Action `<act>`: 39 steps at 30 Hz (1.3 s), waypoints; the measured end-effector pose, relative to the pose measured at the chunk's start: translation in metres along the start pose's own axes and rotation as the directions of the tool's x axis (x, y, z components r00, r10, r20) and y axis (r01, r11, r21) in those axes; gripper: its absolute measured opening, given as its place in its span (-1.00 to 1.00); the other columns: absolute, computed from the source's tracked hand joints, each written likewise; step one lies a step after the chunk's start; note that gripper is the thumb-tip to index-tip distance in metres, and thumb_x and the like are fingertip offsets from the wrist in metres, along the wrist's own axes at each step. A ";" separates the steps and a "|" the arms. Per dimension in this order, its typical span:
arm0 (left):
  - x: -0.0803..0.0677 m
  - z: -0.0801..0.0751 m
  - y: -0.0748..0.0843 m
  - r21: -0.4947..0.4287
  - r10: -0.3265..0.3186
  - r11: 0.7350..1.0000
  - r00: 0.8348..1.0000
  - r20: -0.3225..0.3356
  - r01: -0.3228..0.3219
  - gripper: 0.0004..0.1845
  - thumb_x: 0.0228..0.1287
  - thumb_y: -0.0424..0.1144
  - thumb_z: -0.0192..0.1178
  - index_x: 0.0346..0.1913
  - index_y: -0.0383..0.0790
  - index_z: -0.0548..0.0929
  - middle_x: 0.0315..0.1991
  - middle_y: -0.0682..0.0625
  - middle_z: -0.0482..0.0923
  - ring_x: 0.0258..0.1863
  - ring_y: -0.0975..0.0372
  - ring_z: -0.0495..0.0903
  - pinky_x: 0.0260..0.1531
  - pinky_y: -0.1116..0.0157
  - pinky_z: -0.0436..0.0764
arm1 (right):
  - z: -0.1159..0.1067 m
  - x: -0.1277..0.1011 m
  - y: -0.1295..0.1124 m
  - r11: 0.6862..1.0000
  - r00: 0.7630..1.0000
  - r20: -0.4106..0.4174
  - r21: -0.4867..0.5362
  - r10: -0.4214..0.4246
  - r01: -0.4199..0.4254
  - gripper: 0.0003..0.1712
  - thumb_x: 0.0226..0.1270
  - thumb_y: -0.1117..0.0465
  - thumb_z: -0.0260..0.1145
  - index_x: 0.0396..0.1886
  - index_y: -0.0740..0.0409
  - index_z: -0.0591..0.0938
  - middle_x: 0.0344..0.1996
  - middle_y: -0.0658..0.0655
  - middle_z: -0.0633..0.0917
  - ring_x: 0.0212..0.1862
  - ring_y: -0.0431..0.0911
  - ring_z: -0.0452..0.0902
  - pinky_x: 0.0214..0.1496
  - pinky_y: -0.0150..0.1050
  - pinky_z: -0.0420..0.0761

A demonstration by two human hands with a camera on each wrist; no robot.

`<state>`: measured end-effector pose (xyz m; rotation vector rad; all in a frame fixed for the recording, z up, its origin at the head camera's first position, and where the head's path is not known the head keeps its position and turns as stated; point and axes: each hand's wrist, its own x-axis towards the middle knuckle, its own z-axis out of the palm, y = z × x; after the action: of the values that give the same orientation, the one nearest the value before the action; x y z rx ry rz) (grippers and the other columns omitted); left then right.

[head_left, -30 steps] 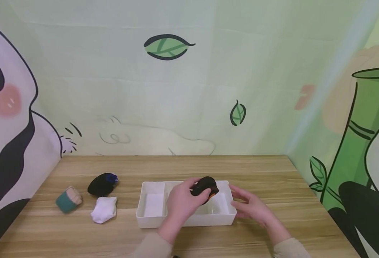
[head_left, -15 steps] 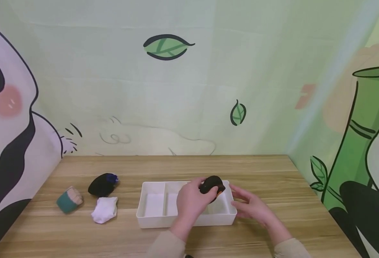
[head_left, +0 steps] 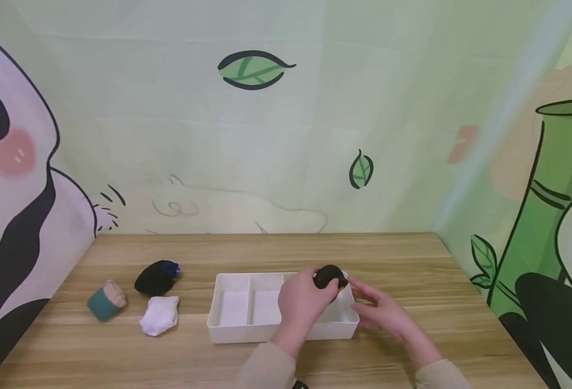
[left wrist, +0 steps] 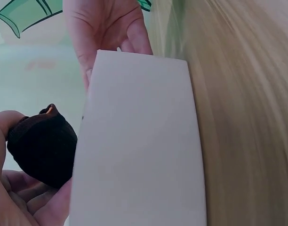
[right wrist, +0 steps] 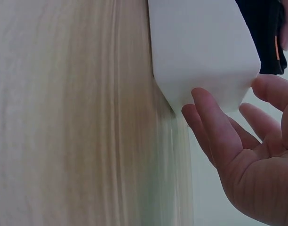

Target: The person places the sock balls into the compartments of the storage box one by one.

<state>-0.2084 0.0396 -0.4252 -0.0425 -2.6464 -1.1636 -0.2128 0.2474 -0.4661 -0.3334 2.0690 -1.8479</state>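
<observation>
My left hand (head_left: 302,302) grips a black rolled-up sock (head_left: 328,276) with a small orange detail, held over the right end of a white divided box (head_left: 244,334). In the left wrist view the sock (left wrist: 43,146) sits between thumb and fingers, beside the box's side wall (left wrist: 139,141). My right hand (head_left: 380,308) is at the box's right end. Its fingers are extended, with fingertips right at the end wall (right wrist: 205,84) in the right wrist view. The two compartments on the left hold nothing; my left hand partly hides the ones on the right.
Left of the box lie three more bundles on the wooden table (head_left: 169,362): a black one with blue (head_left: 156,278), a white one (head_left: 159,315) and a teal-and-beige one (head_left: 107,301). A printed cloth backdrop (head_left: 286,135) rises behind the table.
My left hand has moved to the right above the box, carrying the black sock toward its right end. My right hand and the box stay in place.
</observation>
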 end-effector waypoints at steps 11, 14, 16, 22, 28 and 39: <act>0.002 0.008 0.000 -0.002 -0.028 1.000 0.999 -0.014 0.028 -0.60 0.08 0.08 0.35 -0.16 -0.16 0.74 -0.36 -0.02 0.72 -0.41 0.09 0.65 -0.59 0.22 0.47 | 0.000 0.000 0.001 1.000 1.000 -0.004 0.010 0.004 -0.004 -0.22 0.43 0.28 0.27 0.54 0.25 0.14 0.38 0.60 0.17 0.19 0.26 0.47 0.03 0.04 0.62; 0.003 0.010 0.002 0.007 -0.016 1.000 1.000 -0.016 0.016 -0.63 0.10 0.08 0.34 -0.21 -0.15 0.74 -0.39 -0.02 0.71 -0.42 0.09 0.64 -0.57 0.21 0.49 | 0.000 0.000 0.000 1.000 1.000 -0.019 0.003 0.012 -0.012 -0.22 0.43 0.28 0.27 0.53 0.23 0.16 0.38 0.59 0.18 0.21 0.25 0.45 0.03 0.04 0.62; 0.003 0.011 0.003 0.010 -0.006 1.000 1.000 -0.018 0.007 -0.65 0.11 0.07 0.34 -0.24 -0.15 0.73 -0.39 -0.02 0.71 -0.42 0.09 0.64 -0.53 0.19 0.52 | 0.000 0.000 -0.001 1.000 0.999 -0.029 -0.006 0.016 -0.016 -0.22 0.42 0.27 0.28 0.53 0.23 0.17 0.39 0.59 0.18 0.22 0.26 0.44 0.03 0.03 0.62; 0.003 0.014 0.003 0.020 0.005 1.000 1.000 -0.016 -0.005 -0.65 0.14 0.05 0.34 -0.25 -0.19 0.70 -0.39 -0.04 0.71 -0.42 0.10 0.65 -0.45 0.18 0.55 | 0.001 0.000 -0.002 1.000 0.999 -0.035 -0.016 0.019 -0.020 -0.23 0.42 0.27 0.28 0.53 0.25 0.17 0.39 0.58 0.18 0.23 0.29 0.42 0.03 0.03 0.62; 0.001 0.013 0.003 0.028 0.000 1.000 1.000 0.010 0.000 -0.59 0.14 0.10 0.33 -0.21 -0.21 0.71 -0.38 -0.05 0.70 -0.43 0.11 0.63 -0.47 0.20 0.53 | 0.002 0.000 -0.001 1.000 0.999 -0.036 -0.021 0.017 -0.018 -0.23 0.43 0.27 0.27 0.53 0.23 0.17 0.39 0.60 0.17 0.23 0.32 0.42 0.03 0.03 0.62; -0.008 0.007 0.002 0.057 0.100 0.993 0.993 0.055 -0.104 -0.71 0.11 0.00 0.38 -0.18 -0.10 0.75 -0.36 0.06 0.71 -0.40 0.19 0.63 -0.51 0.27 0.48 | 0.001 -0.001 -0.002 0.999 0.999 -0.028 -0.044 0.017 -0.019 -0.26 0.45 0.30 0.23 0.53 0.23 0.17 0.38 0.57 0.21 0.25 0.28 0.41 0.04 0.03 0.61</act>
<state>-0.2020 0.0465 -0.4304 -0.1976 -2.6876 -1.0646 -0.2115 0.2471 -0.4639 -0.3014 2.1266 -1.8087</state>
